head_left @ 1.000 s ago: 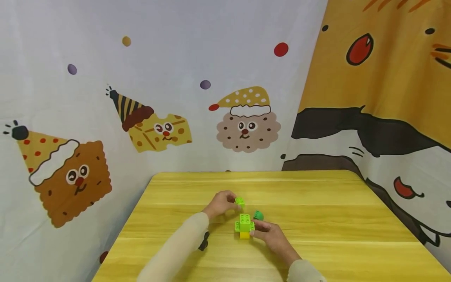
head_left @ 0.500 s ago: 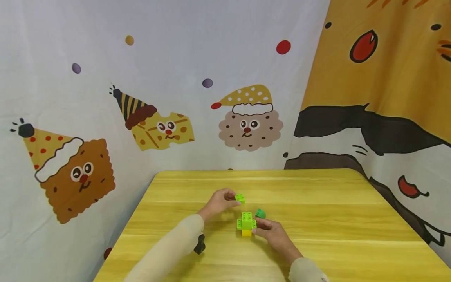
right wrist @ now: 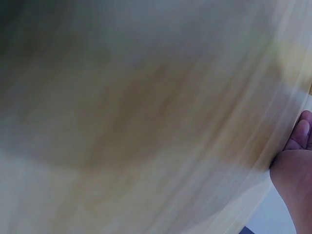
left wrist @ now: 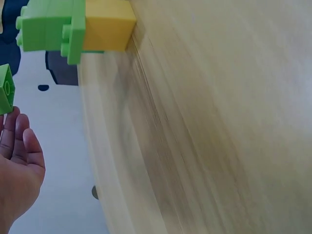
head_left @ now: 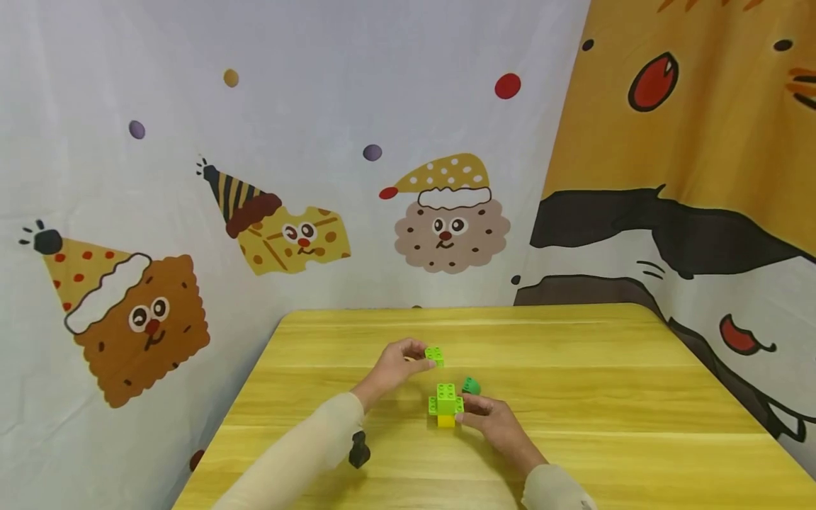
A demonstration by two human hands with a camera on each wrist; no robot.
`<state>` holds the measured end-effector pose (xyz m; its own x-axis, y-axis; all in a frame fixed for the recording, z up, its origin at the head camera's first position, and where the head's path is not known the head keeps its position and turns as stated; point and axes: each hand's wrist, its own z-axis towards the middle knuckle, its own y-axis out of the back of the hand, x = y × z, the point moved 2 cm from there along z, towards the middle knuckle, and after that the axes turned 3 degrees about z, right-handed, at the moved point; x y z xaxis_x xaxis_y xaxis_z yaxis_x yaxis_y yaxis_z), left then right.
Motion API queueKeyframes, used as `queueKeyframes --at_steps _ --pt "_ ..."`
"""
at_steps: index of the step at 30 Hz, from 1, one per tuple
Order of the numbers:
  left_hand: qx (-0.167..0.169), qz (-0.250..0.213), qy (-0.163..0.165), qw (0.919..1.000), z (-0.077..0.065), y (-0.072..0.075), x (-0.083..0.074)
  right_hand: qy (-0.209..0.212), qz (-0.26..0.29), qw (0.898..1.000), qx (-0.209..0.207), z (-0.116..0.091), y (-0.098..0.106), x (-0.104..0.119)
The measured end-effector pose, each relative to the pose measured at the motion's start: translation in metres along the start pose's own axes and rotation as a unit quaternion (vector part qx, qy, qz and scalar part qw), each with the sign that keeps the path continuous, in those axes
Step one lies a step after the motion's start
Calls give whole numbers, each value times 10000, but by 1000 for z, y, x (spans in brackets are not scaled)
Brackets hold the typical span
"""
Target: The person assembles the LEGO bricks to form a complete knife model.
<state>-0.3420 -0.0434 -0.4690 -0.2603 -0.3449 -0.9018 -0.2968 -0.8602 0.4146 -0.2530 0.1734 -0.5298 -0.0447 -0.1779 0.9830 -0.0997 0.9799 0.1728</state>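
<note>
My left hand (head_left: 398,365) pinches a lime-green toy building brick (head_left: 434,355) above the table, behind the small brick stack. That brick (left wrist: 6,90) also shows at the left edge of the left wrist view, at the fingertips. The brick stack (head_left: 446,399) stands upright on the table, with a yellow brick (left wrist: 109,25) at its base, a lime-green plate with studs over it and lime-green bricks on top. My right hand (head_left: 494,421) grips the right end of the plate between thumb and fingers. In the right wrist view the right hand (right wrist: 297,156) shows only partly, without its fingertips.
A dark green rounded brick (head_left: 471,386) lies just behind the stack, to its right. A small black device (head_left: 360,450) sits by the left sleeve. The wooden table (head_left: 574,354) meets a cartoon-printed cloth (head_left: 306,127) at its far edge.
My left hand has risen slightly with the lime-green brick, away from the stack. The right hand stays at the stack. The head view has shifted a little.
</note>
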Motion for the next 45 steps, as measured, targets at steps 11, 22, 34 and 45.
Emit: queueKeyframes --at_steps 11,22,34,45 --pt "157 -213 -303 9992 -16 -4 -7 -61 -39 9999 -124 1 -1 -2" --pt "282 28 -385 9989 -27 -13 -7 8 -5 10000 16 0 -1 -2" --pt "403 81 -468 9981 -34 -19 -4 49 17 10000 38 0 -1 -4" --pt "318 183 -470 9982 -36 -24 0 34 48 10000 -32 0 -2 -2"
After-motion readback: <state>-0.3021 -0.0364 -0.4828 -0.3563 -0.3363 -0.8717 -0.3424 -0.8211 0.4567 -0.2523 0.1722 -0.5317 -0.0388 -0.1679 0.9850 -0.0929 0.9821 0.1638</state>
